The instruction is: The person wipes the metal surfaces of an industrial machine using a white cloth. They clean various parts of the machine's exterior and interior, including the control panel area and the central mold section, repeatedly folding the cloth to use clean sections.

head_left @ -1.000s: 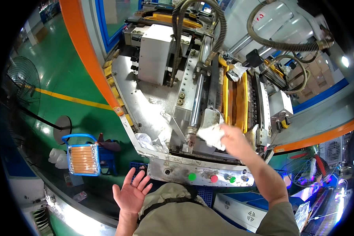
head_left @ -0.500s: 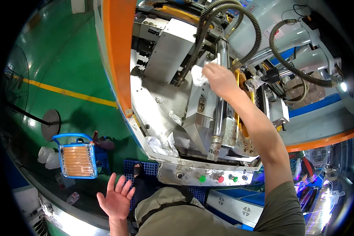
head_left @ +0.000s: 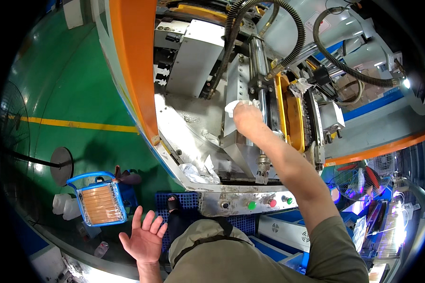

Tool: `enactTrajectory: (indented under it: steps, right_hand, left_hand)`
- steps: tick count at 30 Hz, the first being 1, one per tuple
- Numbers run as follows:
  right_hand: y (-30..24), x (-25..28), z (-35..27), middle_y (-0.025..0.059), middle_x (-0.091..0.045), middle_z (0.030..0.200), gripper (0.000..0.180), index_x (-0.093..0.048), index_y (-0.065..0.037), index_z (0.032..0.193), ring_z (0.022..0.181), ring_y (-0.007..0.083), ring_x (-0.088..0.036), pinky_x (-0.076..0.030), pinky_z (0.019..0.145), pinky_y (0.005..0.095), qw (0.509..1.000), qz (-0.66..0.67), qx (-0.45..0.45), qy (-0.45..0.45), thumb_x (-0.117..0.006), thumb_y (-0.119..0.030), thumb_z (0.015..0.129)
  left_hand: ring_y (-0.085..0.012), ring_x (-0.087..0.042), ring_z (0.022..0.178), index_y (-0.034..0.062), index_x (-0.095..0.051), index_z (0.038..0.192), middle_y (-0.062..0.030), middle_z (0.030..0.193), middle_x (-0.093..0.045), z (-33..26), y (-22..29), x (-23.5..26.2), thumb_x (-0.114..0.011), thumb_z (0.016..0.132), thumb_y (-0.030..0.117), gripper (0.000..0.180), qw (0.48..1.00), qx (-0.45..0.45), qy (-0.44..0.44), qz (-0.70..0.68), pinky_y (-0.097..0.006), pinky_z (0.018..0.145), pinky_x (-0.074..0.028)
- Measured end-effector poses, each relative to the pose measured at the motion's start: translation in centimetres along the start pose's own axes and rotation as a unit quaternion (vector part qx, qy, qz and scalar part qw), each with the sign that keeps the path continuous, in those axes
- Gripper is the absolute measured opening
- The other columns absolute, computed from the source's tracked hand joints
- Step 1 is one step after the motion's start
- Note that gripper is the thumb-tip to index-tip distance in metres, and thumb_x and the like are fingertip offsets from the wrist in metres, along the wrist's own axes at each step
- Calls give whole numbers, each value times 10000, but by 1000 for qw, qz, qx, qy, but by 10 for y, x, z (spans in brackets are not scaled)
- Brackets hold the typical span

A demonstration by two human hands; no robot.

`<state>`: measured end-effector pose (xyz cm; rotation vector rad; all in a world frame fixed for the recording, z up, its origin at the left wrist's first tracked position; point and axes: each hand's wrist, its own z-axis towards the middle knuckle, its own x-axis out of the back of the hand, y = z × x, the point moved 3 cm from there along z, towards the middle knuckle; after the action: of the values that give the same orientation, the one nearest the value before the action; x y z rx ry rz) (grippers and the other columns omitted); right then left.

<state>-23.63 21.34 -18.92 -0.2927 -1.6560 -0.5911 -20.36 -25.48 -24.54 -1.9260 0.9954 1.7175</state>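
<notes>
Far left, a blue basket (head_left: 98,203) sits on the floor — orange slabs stacked inside. The left hand (head_left: 144,238) hangs spread wide, holding nothing. Over on the machine (head_left: 198,113), the right hand (head_left: 248,118) presses a white rag (head_left: 236,106) against a metal plate beside the steel rod (head_left: 259,85).

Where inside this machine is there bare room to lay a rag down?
The flat steel bed between the orange frame and the grey block is bare. Crumpled wraps crowd its near corner; hoses and the right hand with its cloth fill the right.
</notes>
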Motion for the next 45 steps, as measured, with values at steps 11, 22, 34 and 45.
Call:
enactTrajectory:
  steps: [11, 22, 34, 45]
  right_hand:
    - [-33, -19, -66, 229, -693, 915, 182, -612, 47, 974, 845, 371, -699, -584, 736, 440, 983, 32, -162, 83, -605, -84, 848]
    - [-56, -36, -114, 317, -514, 1264, 228, -535, 88, 1060, 1207, 484, -462, -348, 1064, 575, 964, 97, -201, 142, -518, -67, 893]
    - [-55, -45, -117, 246, -479, 1406, 253, -527, 13, 1012, 1258, 426, -435, -318, 1107, 528, 929, 144, -206, 272, -630, -21, 783]
    - [-26, -3, -46, 290, -624, 1067, 202, -533, 36, 1048, 1065, 433, -585, -457, 936, 481, 846, 343, -360, 193, -545, -88, 889]
  left_hand:
    - [-441, -494, 1294, 51, -342, 1521, -235, 1444, -502, 6, 30, -7, -571, 925, 607, 846, 997, 55, -50, -22, -609, 1119, -336]
    - [-326, -503, 1044, 59, -436, 1458, -129, 1212, -563, 2, 47, -8, -580, 909, 625, 802, 997, 66, -39, -30, -564, 1060, -378]
    - [-322, -482, 1027, 66, -403, 1472, -123, 1165, -535, 21, 46, -22, -536, 922, 655, 817, 993, 106, -2, 52, -593, 1062, -348]
    - [-260, -480, 884, 90, -492, 1413, -87, 1093, -595, 24, 24, -45, -502, 921, 679, 768, 986, 150, -49, 51, -515, 936, -427]
